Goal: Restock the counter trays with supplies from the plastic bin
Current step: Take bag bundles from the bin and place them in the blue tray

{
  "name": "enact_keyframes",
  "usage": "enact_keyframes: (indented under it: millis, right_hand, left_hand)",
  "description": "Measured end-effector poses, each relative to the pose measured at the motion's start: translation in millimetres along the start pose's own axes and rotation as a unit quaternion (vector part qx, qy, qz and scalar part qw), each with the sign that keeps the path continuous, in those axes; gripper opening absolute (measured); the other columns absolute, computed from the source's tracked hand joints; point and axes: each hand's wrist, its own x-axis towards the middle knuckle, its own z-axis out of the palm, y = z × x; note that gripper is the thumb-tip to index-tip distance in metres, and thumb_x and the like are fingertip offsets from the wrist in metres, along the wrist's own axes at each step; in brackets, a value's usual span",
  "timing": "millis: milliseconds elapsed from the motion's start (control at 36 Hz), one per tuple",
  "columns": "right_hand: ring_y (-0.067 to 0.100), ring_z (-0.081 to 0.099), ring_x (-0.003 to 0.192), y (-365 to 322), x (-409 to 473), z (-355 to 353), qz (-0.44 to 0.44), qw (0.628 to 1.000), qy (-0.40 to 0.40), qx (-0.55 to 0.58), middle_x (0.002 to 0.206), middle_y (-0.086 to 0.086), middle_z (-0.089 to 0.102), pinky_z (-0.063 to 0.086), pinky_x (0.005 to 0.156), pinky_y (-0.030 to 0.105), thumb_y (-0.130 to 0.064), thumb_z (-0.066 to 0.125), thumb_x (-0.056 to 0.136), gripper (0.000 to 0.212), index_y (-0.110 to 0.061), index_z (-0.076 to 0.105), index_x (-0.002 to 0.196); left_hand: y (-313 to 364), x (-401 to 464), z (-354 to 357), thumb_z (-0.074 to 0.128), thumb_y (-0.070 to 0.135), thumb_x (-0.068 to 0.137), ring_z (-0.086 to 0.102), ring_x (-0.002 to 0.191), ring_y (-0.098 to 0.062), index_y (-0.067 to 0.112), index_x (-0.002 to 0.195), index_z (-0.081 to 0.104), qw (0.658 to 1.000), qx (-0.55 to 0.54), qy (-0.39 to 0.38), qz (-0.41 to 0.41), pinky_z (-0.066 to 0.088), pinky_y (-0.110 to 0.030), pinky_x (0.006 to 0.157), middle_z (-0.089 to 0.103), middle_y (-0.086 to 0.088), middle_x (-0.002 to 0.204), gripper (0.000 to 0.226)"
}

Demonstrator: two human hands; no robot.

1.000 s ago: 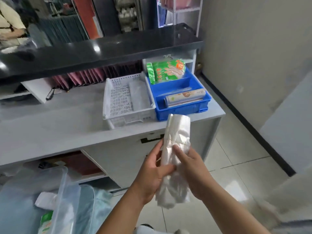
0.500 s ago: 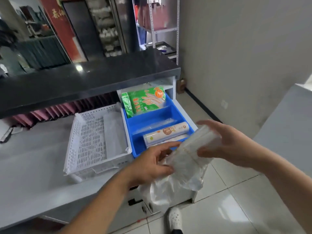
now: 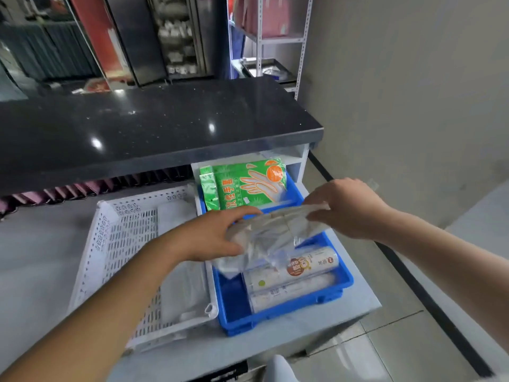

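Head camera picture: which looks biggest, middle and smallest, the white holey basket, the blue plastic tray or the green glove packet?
1. White perforated plastic basket: largest.
2. Blue plastic tray: slightly smaller, though partly hidden by the hands and bags, so this ranking is unsure.
3. Green glove packet: clearly smallest, though farther away.

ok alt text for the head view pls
Both hands, the left hand and right hand, hold a bundle of clear plastic bags over a blue tray containing a green glove pack and rolls; a white slotted tray sits beside it.
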Motion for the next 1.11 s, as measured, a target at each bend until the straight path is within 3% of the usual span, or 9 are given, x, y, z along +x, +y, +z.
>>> enact_keyframes:
  millis: [56, 139, 222, 361, 528, 694, 833, 972, 1111]
  right_hand:
    - [0.027, 0.066, 0.096, 9, 9, 7, 0.020, 0.999, 0.024, 0.035, 0.104, -0.005, 0.075, 0.052, 0.084, 0.037, -0.031, 0.073, 0.082, 0.022, -0.034, 0.075, 0.104]
    - [0.024, 0.067, 0.085, 24, 22, 22, 0.036, 0.995, 0.039, 0.080, 0.098, -0.004, 0.076, 0.053, 0.079, 0.036, -0.027, 0.075, 0.081, 0.020, -0.032, 0.077, 0.101]
    - [0.015, 0.060, 0.075, 37, 37, 41, 0.041, 0.992, 0.054, 0.108, 0.096, -0.005, 0.076, 0.046, 0.072, 0.029, -0.026, 0.077, 0.081, 0.019, -0.028, 0.078, 0.100]
    - [0.023, 0.068, 0.091, 46, 64, 75, 0.073, 0.991, 0.040, 0.103, 0.105, -0.003, 0.075, 0.053, 0.082, 0.036, -0.024, 0.072, 0.085, 0.023, -0.024, 0.075, 0.108]
    - [0.024, 0.065, 0.099, 52, 75, 122, 0.035, 0.999, -0.009, 0.014, 0.114, -0.001, 0.071, 0.052, 0.087, 0.042, -0.024, 0.061, 0.092, 0.026, -0.029, 0.069, 0.116]
    - [0.020, 0.052, 0.110, 65, 84, 145, -0.030, 0.998, -0.011, -0.062, 0.116, -0.007, 0.069, 0.037, 0.096, 0.040, -0.020, 0.056, 0.094, 0.027, -0.030, 0.067, 0.117]
    - [0.023, 0.043, 0.113, 63, 103, 147, -0.008, 0.993, -0.085, -0.085, 0.105, 0.003, 0.066, 0.026, 0.093, 0.037, -0.006, 0.047, 0.084, 0.038, -0.028, 0.064, 0.109]
    - [0.023, 0.044, 0.110, 65, 118, 136, -0.009, 0.988, -0.141, -0.069, 0.096, 0.005, 0.059, 0.025, 0.093, 0.040, -0.010, 0.047, 0.084, 0.048, -0.035, 0.057, 0.124]
    - [0.027, 0.045, 0.121, 66, 112, 143, -0.020, 0.997, -0.045, -0.059, 0.131, 0.001, 0.058, 0.027, 0.103, 0.042, -0.016, 0.053, 0.088, 0.052, -0.029, 0.049, 0.138]
  left_hand:
    - [-13, 6, 3, 0.073, 0.031, 0.079, 0.060, 0.114, -0.009, 0.056, 0.144, 0.029, 0.998, 0.043, 0.010, -0.035, 0.052, -0.032, 0.095, 0.053, 0.015, 0.142, 0.083]
    - [-30, 17, 12, 0.074, 0.030, 0.081, 0.058, 0.121, -0.015, 0.046, 0.145, 0.037, 0.996, 0.043, 0.060, -0.044, 0.049, -0.030, 0.093, 0.055, 0.009, 0.143, 0.076]
    - [-44, 30, 16, 0.071, 0.026, 0.085, 0.064, 0.111, -0.023, 0.037, 0.135, 0.052, 0.990, 0.049, 0.123, -0.038, 0.047, -0.029, 0.080, 0.067, 0.002, 0.126, 0.055]
    - [-55, 44, 18, 0.064, 0.022, 0.088, 0.067, 0.097, -0.031, 0.034, 0.122, 0.062, 0.974, 0.095, 0.202, -0.042, 0.049, -0.033, 0.072, 0.073, -0.002, 0.112, 0.036]
    - [-70, 57, 48, 0.055, 0.014, 0.088, 0.066, 0.098, -0.039, 0.030, 0.129, 0.059, 0.966, 0.184, 0.166, -0.072, 0.050, -0.035, 0.078, 0.072, -0.009, 0.118, 0.044]
    - [-80, 63, 75, 0.054, 0.002, 0.086, 0.064, 0.103, -0.030, 0.024, 0.134, 0.057, 0.942, 0.244, 0.219, -0.070, 0.041, -0.035, 0.086, 0.068, -0.003, 0.119, 0.053]
    - [-82, 69, 75, 0.052, 0.002, 0.082, 0.061, 0.104, -0.023, 0.027, 0.122, 0.060, 0.951, 0.231, 0.177, -0.105, 0.029, -0.031, 0.086, 0.070, 0.002, 0.107, 0.048]
    - [-81, 79, 58, 0.052, 0.013, 0.083, 0.058, 0.107, -0.026, 0.031, 0.125, 0.061, 0.957, 0.212, 0.140, -0.140, 0.026, -0.033, 0.081, 0.071, -0.002, 0.109, 0.047]
    - [-79, 83, 58, 0.060, 0.019, 0.086, 0.056, 0.111, -0.030, 0.028, 0.138, 0.055, 0.950, 0.188, 0.214, -0.130, 0.039, -0.040, 0.091, 0.066, -0.001, 0.118, 0.053]
